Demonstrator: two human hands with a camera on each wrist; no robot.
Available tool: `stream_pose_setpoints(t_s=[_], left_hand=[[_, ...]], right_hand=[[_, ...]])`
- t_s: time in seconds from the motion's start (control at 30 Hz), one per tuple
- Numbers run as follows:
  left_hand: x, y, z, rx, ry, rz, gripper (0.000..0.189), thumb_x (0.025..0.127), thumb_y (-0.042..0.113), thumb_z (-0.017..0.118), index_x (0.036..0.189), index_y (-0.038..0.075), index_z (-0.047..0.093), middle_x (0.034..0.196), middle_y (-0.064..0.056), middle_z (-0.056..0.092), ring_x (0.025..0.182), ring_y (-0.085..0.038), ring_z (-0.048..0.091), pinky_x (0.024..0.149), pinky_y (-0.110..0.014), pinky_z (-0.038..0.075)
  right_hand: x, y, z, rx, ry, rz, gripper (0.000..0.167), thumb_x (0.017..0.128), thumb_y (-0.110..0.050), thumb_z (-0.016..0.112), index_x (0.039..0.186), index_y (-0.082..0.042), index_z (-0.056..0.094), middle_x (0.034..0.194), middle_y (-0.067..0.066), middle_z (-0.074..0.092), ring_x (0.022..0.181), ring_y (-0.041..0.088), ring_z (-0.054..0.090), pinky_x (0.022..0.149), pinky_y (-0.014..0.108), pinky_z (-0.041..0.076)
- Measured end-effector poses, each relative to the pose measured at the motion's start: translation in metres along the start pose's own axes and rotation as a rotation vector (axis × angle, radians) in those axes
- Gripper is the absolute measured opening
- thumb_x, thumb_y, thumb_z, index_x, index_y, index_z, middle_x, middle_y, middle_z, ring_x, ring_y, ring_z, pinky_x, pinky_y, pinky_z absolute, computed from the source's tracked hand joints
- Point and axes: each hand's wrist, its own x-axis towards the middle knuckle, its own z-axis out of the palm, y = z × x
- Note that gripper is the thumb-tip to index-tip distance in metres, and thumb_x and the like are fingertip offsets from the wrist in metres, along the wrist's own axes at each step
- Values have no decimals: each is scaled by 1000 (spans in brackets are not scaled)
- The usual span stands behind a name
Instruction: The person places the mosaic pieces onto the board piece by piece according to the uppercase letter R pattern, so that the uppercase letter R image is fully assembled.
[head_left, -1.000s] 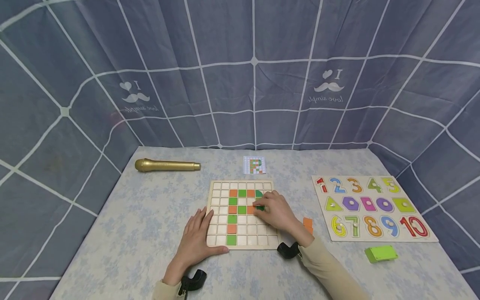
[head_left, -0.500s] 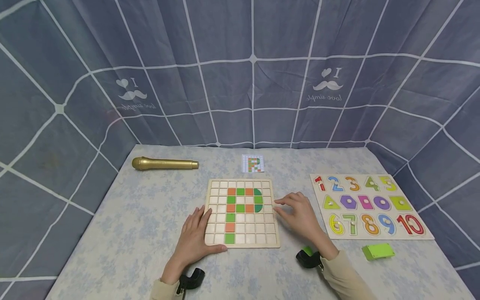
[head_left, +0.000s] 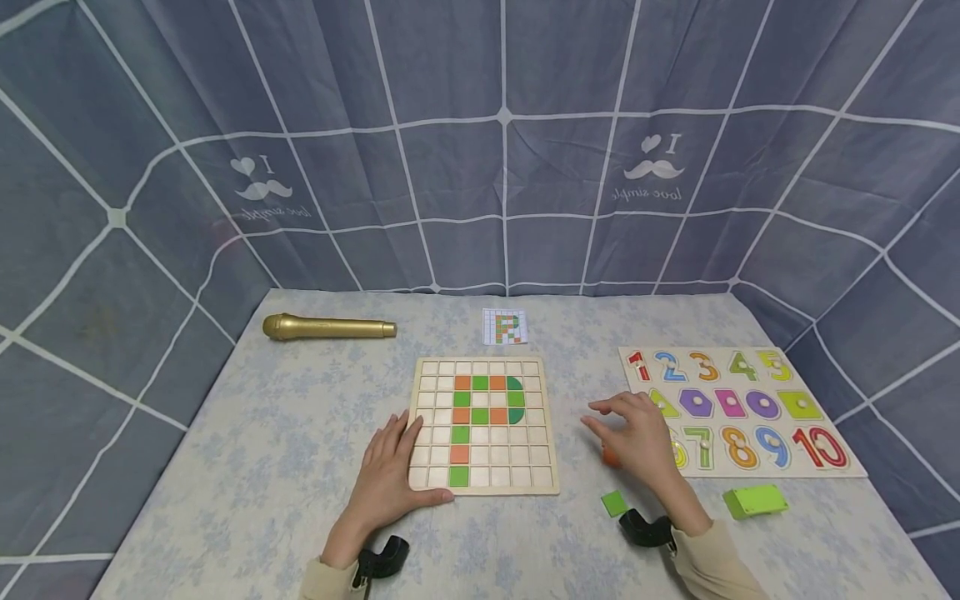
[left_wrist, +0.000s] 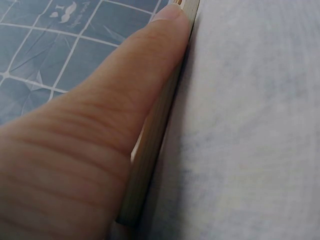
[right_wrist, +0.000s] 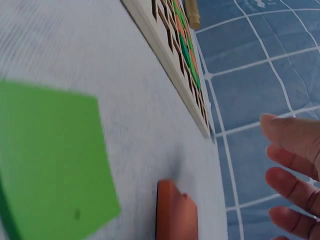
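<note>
A square wooden grid board [head_left: 517,458] lies mid-table, holding green and orange tiles that form a column and a closed loop. Along the loop's right side, two dark green rounded tiles [head_left: 515,382] sit above and below a green square. My left hand [head_left: 388,475] rests on the board's lower left corner, its thumb [left_wrist: 145,65] along the near edge. Holding nothing, my right hand [head_left: 641,437] hovers right of the board with fingers apart. Orange pieces [right_wrist: 172,215] lie below it, mostly hidden in the head view. A loose green square tile [head_left: 614,503] lies nearer me.
Behind the board is a small pattern card [head_left: 505,327]. A gold microphone [head_left: 330,327] lies at the back left. To the right are a number-and-shape puzzle board [head_left: 750,457] and a lime green block [head_left: 755,502]. A blue curtain [head_left: 465,183] surrounds the table.
My right hand has left the loop's right side, where a rounded green tile now shows, and moved right over the loose orange pieces. My left hand has stayed on the board.
</note>
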Motion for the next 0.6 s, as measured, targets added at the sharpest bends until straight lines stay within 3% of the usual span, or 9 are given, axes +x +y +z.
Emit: stream_pose_setpoints(t_s=[0.6], left_hand=[[1, 0, 0, 0, 6, 4, 117, 62, 70, 73, 149, 5, 30, 151, -22, 23, 140, -37, 12, 110, -55, 12]], right_hand=[[-9, 12, -9, -78, -208, 220, 21, 70, -17, 85, 87, -8, 77, 79, 1, 65, 74, 21, 54, 65, 37, 42]])
